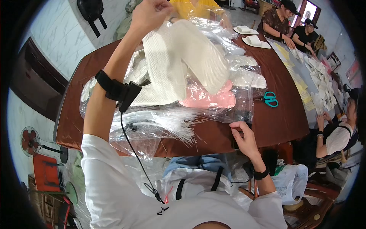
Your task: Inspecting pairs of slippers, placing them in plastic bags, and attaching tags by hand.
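My left hand (pixel 152 14) is raised over the far side of the table, its fingers pinched together. A pair of off-white slippers (pixel 166 63) with zigzag-patterned soles hangs just below it; what joins them to my fingers is too small to make out. My right hand (pixel 246 139) hovers at the near table edge, fingers loosely bent and apart from the thumb, with nothing visible in it. Under the hanging pair lie pink slippers (pixel 211 97) in clear plastic and more bagged white slippers (pixel 248 78). A bundle of thin clear plastic ties (pixel 167 124) spreads along the near side.
Teal-handled scissors (pixel 270 99) lie right of the bags on the brown-covered table (pixel 282 122). Two loose white slippers (pixel 255 42) sit at the far right corner. A person in yellow (pixel 194 8) is across; others work at a grey table (pixel 301 80) with slippers.
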A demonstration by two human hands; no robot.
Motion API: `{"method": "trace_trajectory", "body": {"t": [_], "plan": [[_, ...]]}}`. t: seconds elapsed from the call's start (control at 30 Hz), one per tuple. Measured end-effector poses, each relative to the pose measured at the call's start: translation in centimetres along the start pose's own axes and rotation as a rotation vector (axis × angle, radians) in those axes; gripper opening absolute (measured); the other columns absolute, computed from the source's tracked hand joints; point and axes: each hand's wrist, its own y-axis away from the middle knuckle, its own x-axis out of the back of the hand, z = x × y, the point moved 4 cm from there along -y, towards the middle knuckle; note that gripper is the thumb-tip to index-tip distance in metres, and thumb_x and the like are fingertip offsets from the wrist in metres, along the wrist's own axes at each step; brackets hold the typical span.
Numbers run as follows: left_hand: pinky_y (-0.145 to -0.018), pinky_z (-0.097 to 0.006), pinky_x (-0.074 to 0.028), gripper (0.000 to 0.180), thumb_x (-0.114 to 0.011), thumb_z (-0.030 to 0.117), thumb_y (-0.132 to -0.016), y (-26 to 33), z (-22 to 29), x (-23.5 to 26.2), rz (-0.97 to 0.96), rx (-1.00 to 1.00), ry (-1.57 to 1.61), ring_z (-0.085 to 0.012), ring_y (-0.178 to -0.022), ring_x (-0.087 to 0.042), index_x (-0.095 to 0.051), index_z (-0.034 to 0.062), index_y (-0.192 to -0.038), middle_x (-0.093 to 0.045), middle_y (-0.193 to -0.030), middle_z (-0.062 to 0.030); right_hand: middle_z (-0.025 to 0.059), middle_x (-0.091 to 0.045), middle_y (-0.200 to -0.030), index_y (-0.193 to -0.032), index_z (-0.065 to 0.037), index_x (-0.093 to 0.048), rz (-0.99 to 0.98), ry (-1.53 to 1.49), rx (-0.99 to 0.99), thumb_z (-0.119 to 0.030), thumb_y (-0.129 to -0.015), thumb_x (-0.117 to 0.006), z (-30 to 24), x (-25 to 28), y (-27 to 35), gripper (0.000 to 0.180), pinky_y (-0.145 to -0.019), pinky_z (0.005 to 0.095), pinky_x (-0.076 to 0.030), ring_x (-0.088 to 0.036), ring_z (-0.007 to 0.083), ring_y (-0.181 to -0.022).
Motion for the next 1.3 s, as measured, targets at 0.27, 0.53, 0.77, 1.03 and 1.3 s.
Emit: {"method": "trace_trajectory", "body": {"t": [0.27, 0.53, 0.77, 1.03, 1.3], "plan": [[-0.064, -0.032, -0.049, 0.017, -0.068, 0.02, -0.077, -2.4, -1.8, 1.9, 0.322, 0.025, 0.066, -0.0145, -0.068, -0.063, -0.067, 0.0032, -0.082, -0.067, -0.072, -0.0072, 0.0076, -0.06, -0.1, -0.104, -0.001, -0.057, -0.012, -0.018, 0.012, -0.003, -0.09, -0.054, -0.3, 0.0, -0.9, 0.015, -0.073, 0.0267, -0.05, -0.059, 0.0143, -0.088], [-0.066, -0.026, -0.049, 0.011, -0.066, 0.013, -0.081, -2.6, 0.3, 1.8, 0.466, 0.042, -0.066, -0.0094, -0.07, -0.06, -0.067, 0.0029, -0.085, -0.067, -0.076, -0.0053, 0.0056, -0.06, -0.097, -0.104, -0.001, -0.058, 0.018, -0.006, -0.002, -0.003, -0.089, -0.055, 0.1, 0.9, -1.0, 0.015, -0.073, 0.0258, -0.049, -0.059, 0.013, -0.087], [-0.066, -0.025, -0.048, 0.009, -0.063, 0.011, -0.085, -3.1, -0.6, 1.3, 0.412, -0.083, 0.315, -0.0084, -0.073, -0.059, -0.066, 0.0023, -0.088, -0.066, -0.078, -0.0026, 0.0082, -0.06, -0.1, -0.107, -0.003, -0.057, 0.009, 0.023, 0.012, -0.004, -0.088, -0.057, -0.1, 0.8, -1.7, 0.019, -0.07, 0.0272, -0.05, -0.06, 0.0166, -0.089], [-0.069, -0.023, -0.048, 0.006, -0.063, 0.006, -0.086, -3.2, 1.1, 1.0, 0.329, -0.112, 0.443, -0.007, -0.075, -0.057, -0.064, 0.0014, -0.089, -0.064, -0.081, -0.0006, 0.008, -0.058, -0.103, -0.115, -0.002, -0.052, 0.069, -0.044, 0.06, -0.01, -0.087, -0.06, -0.7, 3.4, -5.8, 0.03, -0.07, 0.0299, -0.049, -0.058, 0.0153, -0.088], [-0.071, -0.022, -0.047, 0.004, -0.063, 0.006, -0.087, -2.6, 3.3, 0.7, 0.275, -0.181, 0.417, -0.0067, -0.076, -0.057, -0.062, 0.002, -0.088, -0.062, -0.08, 0.0007, 0.0141, -0.054, -0.121, -0.128, 0.0, -0.046, 0.308, 0.167, 0.412, -0.016, -0.086, -0.065, -2.3, 7.5, -15.6, 0.049, -0.076, 0.031, -0.049, -0.057, 0.0207, -0.1]]}}
